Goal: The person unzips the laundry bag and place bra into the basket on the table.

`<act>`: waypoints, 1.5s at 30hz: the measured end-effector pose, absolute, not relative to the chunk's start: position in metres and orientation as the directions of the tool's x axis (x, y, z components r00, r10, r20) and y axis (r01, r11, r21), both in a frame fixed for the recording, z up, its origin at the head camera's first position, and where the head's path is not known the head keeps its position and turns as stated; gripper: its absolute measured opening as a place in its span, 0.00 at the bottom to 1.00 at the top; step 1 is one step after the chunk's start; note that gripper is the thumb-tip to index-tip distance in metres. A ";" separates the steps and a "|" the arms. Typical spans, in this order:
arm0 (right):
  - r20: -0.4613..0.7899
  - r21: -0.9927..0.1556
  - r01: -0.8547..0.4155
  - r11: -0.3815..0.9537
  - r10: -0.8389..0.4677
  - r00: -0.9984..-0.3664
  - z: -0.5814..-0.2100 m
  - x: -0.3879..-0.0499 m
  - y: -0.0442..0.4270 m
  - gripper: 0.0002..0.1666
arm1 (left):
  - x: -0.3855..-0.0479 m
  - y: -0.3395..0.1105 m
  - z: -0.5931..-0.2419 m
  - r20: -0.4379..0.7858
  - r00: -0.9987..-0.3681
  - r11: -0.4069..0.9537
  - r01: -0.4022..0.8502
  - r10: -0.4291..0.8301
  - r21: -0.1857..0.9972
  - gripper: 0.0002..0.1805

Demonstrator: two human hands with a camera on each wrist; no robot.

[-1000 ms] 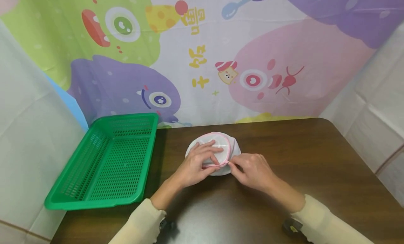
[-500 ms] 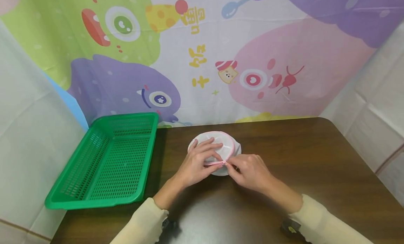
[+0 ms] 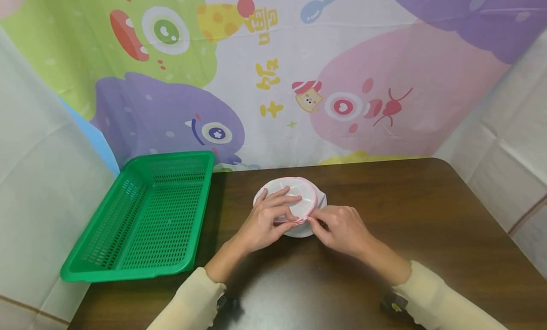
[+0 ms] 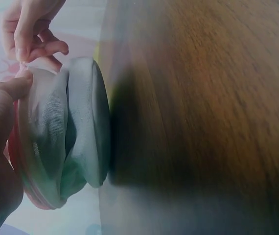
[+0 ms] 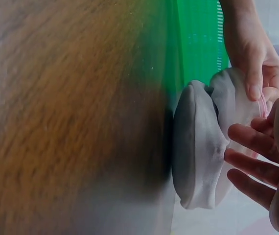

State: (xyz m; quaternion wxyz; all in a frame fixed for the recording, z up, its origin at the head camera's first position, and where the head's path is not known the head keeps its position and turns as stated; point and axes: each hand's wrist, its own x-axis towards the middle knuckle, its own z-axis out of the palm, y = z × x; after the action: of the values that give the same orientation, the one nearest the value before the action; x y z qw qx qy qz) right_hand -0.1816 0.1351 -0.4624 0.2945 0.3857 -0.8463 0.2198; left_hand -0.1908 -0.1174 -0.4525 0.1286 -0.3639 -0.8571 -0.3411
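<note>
At the lower edge of the head view we see two pale cream sleeves (image 3: 188,299) with gathered cuffs, a small dark device (image 3: 395,304) at the right one and another dark shape, blurred, at the left. Between them lies the counter (image 3: 410,197), dark brown with a wood grain, a soft sheen at the bottom centre and a rounded corner at the upper right of its top.

Near the centre of the frame we find both hands on a round, whitish pouch (image 3: 305,208) that rests on the counter. The left hand (image 3: 262,221) pinches the near rim between thumb and forefinger, its other fingers spread over the top. Just beside it, the right hand (image 3: 342,228) pinches a small pale tab (image 3: 307,219) at the rim. We notice thin fabric, a fine mesh weave in the left wrist view, a pink trim (image 3: 316,197) round the upper disc, and a soft fold between the two layers.

At the left of the frame we have a green plastic basket (image 3: 204,202), rectangular, with slotted floor and walls.

Farthest off hangs a creased cloth backdrop (image 3: 273,140) printed with green, purple and pink one-eyed monsters and yellow characters; pale sheeting (image 3: 42,178) closes both sides.
</note>
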 end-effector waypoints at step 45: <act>0.701 -0.148 -0.783 0.604 -0.494 -0.513 -0.465 -0.177 0.130 0.08 | -0.191 -0.115 -0.449 0.515 -0.713 0.521 0.700 0.475 0.489 0.06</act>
State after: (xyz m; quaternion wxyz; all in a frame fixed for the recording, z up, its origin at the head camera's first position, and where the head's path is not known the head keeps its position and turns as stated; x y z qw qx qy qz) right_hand -0.1774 0.1299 -0.4651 0.3135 0.3808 -0.8388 0.2305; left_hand -0.1905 -0.1152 -0.4486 0.1606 -0.3428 -0.8571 -0.3493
